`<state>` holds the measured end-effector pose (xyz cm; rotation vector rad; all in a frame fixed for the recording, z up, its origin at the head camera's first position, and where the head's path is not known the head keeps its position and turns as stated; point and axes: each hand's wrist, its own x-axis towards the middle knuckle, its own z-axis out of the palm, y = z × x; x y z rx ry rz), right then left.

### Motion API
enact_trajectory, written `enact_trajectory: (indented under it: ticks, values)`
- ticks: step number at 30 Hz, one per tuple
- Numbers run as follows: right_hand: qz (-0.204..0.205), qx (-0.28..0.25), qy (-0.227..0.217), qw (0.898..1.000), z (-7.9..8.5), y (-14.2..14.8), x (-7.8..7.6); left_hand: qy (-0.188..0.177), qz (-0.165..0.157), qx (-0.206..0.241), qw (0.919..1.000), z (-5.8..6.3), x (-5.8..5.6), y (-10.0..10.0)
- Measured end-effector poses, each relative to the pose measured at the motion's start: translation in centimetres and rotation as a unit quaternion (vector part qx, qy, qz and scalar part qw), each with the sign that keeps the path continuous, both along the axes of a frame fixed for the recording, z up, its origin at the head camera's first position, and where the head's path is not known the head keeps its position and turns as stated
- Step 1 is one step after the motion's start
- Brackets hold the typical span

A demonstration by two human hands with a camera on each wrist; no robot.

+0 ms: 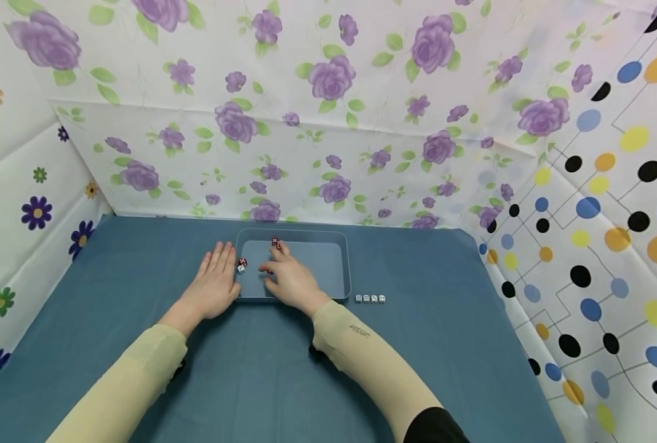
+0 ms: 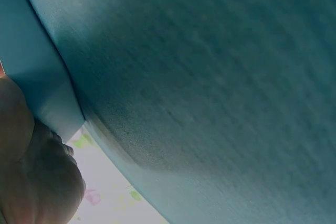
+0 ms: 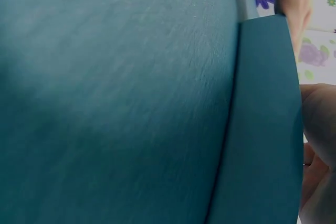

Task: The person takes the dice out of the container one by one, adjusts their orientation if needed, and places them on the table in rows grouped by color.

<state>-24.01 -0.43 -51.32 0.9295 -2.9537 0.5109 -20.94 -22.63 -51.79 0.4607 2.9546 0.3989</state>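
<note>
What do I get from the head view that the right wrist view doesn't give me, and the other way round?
Only the head view: a row of four white dice to the right of the tray, red dice by the right hand, and a red die and white die at the tray's left end.

Only the right wrist view: a low close-up of the tray's outer wall.

Both: the tray, parts of both hands, including the left hand, blue cloth and floral backdrop.
</note>
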Motion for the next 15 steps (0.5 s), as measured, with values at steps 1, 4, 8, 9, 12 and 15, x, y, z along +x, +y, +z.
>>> enact_trajectory:
  ticks: [1, 4, 8, 9, 12, 15]
  values:
    - [0.0, 0.009, 0.0, 1.0, 0.1, -0.3, -0.1, 0.0, 0.0, 0.001, 1.0, 0.1, 0.0, 0.0]
    - [0.001, 0.041, 0.007, 0.999, 0.4, -1.4, -0.6, 0.001, -0.001, 0.001, 1.0, 0.1, -0.2, -0.1]
    - [0.003, 0.073, 0.021, 0.997, 0.4, -2.7, -1.2, 0.001, -0.002, -0.001, 1.0, 0.0, -0.3, -0.1]
    - [0.003, 0.078, 0.024, 0.997, 0.3, -3.0, -1.3, 0.001, -0.003, 0.0, 1.0, 0.0, -0.2, -0.1]
    - [0.001, 0.091, 0.031, 0.995, 0.1, -3.5, -1.5, 0.001, -0.005, 0.002, 1.0, 0.0, -0.1, -0.1]
    - [0.005, 0.097, 0.04, 0.994, 0.0, -3.9, -1.7, 0.002, -0.006, 0.002, 1.0, 0.0, 0.0, -0.1]
